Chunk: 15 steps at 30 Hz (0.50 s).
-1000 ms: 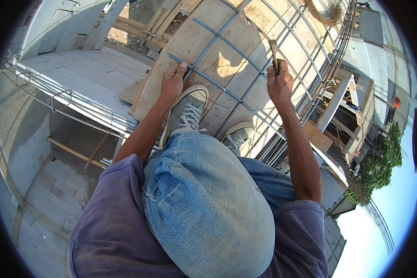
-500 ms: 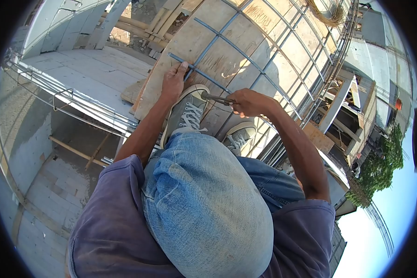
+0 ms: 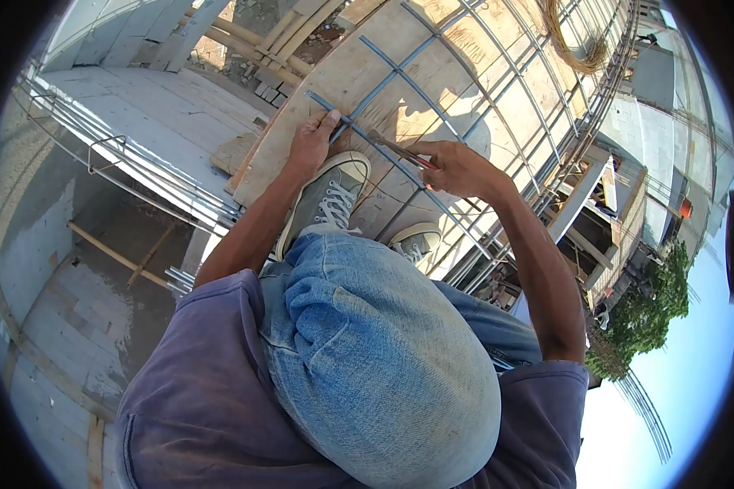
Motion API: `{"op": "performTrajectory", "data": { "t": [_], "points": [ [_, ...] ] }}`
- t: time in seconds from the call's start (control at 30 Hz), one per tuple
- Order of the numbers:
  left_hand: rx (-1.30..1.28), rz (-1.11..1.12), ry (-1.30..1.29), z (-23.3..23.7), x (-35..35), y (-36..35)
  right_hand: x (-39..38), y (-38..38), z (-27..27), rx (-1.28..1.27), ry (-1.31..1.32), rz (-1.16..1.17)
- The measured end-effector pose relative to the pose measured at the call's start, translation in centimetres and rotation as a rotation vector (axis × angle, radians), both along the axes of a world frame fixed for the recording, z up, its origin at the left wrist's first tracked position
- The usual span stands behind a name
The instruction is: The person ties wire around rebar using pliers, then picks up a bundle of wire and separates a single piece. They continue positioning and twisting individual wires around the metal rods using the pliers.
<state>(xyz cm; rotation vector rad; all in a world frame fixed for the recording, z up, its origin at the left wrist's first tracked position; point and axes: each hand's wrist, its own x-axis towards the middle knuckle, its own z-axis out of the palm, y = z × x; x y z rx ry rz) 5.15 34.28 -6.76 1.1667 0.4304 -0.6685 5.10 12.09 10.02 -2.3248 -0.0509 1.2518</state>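
My left hand (image 3: pixel 311 143) is closed at the near corner of a rebar grid (image 3: pixel 397 70), its thumb and fingers around a bar by the crossing. In my right hand (image 3: pixel 462 169) is a pair of pincers (image 3: pixel 400 150) with some red on the handle. Their jaws point left, over the bars and a short way from my left hand. The grid lies above plywood sheets (image 3: pixel 289 130). My left shoe (image 3: pixel 330 191) rests just below my left hand, and my other shoe (image 3: pixel 416 240) is farther right.
A coil of tie wire (image 3: pixel 577 53) lies on the grid at the upper right. To the left, the plywood edge drops off beside a pale block wall (image 3: pixel 147 114) and long bars (image 3: pixel 159 183). Below left is a lower space with wooden poles (image 3: pixel 122 259).
My right hand has moved up and slightly right with the pincers, whose jaws have gone from beside my shoe to over the bars. My left hand stays at the grid corner.
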Motion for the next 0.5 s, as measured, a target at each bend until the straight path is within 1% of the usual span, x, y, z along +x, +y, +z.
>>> {"op": "performTrajectory", "data": {
  "t": [0.07,0.1,0.17,0.23,0.3,0.33,0.4,0.47,0.5],
  "points": [
    [-0.036,0.002,-0.011,-0.2,-0.1,0.3,0.8,0.5,0.3,-0.022,0.125,0.019],
    [-0.068,-0.009,-0.026,-0.2,-0.2,0.4,0.9,0.4,-0.1,-0.027,0.128,0.025],
    [-0.073,-0.006,-0.005,-0.2,-0.2,0.4,0.7,0.3,-1.0,0.052,-0.062,0.174],
    [-0.077,0.001,0.009,-0.3,0.0,0.4,1.1,0.7,-1.4,0.037,-0.064,0.163],
    [-0.137,0.001,0.011,-0.7,-0.1,0.5,1.6,1.4,-1.6,0.027,-0.061,0.151],
    [-0.141,0.003,0.014,-0.8,-0.2,0.5,1.9,1.6,-1.8,0.018,-0.022,0.165],
    [-0.071,0.003,0.013,-0.2,0.0,0.3,2.6,2.1,-2.1,0.006,0.016,0.182],
    [-0.079,0.010,0.016,-0.2,0.0,0.3,3.1,2.5,-2.4,-0.033,0.129,0.190],
    [-0.084,0.011,0.017,-0.2,-0.1,0.4,3.3,2.7,-2.4,-0.035,0.132,0.192]
  ]
}}
